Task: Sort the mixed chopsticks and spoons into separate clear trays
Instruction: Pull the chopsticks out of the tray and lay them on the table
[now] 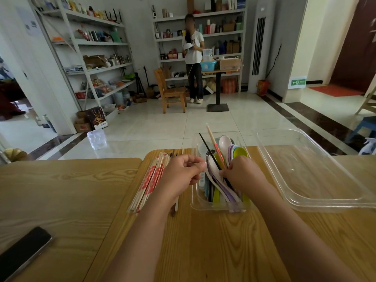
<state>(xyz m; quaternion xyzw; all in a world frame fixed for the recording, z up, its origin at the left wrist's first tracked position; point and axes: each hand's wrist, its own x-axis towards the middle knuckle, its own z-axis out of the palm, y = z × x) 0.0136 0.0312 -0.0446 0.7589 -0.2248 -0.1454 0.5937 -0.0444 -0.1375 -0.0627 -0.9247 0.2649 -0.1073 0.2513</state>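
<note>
The sorting is looking well under way but not finished. A thick bundle of wrapped chopsticks (150,180) is lying left of centre on the worktop (213,241). Whether a clear tray is sitting under them cannot be told. At centre, a narrow clear tray (215,209) is holding the coloured spoons (224,142), white, purple and green, packed on edge. Two strays are poking out of it toward the top of the frame: a black chopstick (209,150) and a pale chopstick (213,141) with a red-patterned shaft. A large clear tray (305,176) is sitting empty at the right, tilted up at its far end. So what is left, by my reading, is pulling those last chopsticks out from among the spoons and settling each kind in its own tray.

The right hand (238,174) is reaching into the narrow tray, its fingertips (223,172) bunched together and appearing to pinch the black chopstick low on its shaft, with the spoons touching them on the left. The pale chopstick is passing just beside those fingertips; whether the grip is taking it too is unclear.

The left hand (183,171) is hovering between the bundle and the narrow tray, fingers curled into the palm and thumb pressed to the forefinger. Thin stick ends are showing above and below it, but I cannot tell whether its grip is holding them or they are lying underneath.

A phone (24,249) is lying at lower left.
</note>
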